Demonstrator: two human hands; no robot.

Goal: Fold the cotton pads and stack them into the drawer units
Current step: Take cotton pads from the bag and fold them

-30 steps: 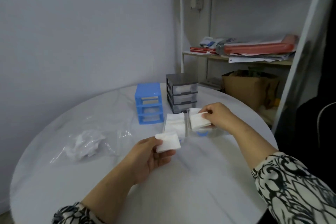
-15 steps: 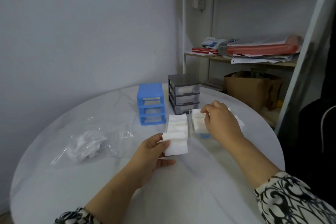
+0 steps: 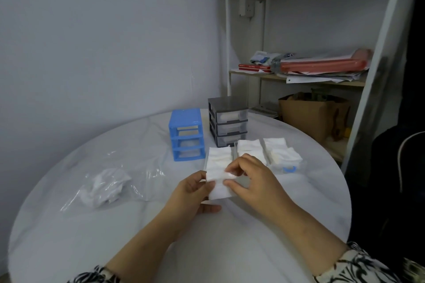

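I see both hands meeting over the round white table (image 3: 69,225), working on one white square cotton pad (image 3: 218,185) held just above the tabletop, near the front of three clear pulled-out drawers. My left hand (image 3: 193,193) holds the pad's left edge, thumb on top and the other fingers curled beneath it. My right hand (image 3: 250,181) pinches the pad's right side between thumb and forefinger, with the remaining fingers bent loosely behind. Just past the hands, the left clear drawer (image 3: 218,156) is filled with white folded pads, the middle clear drawer (image 3: 249,148) beside it holds more, and the right clear drawer (image 3: 284,156), with a blue handle at its front, carries a looser heap. Behind them stand the small blue plastic drawer unit (image 3: 186,133), all three of its slots open, and the dark grey plastic drawer unit (image 3: 227,119) with its three clear drawers in place. To the left, well apart from the hands, lies a crumpled clear plastic bag (image 3: 105,186) with white material inside. A shelf with papers and a brown paper bag (image 3: 308,115) stands beyond the table.
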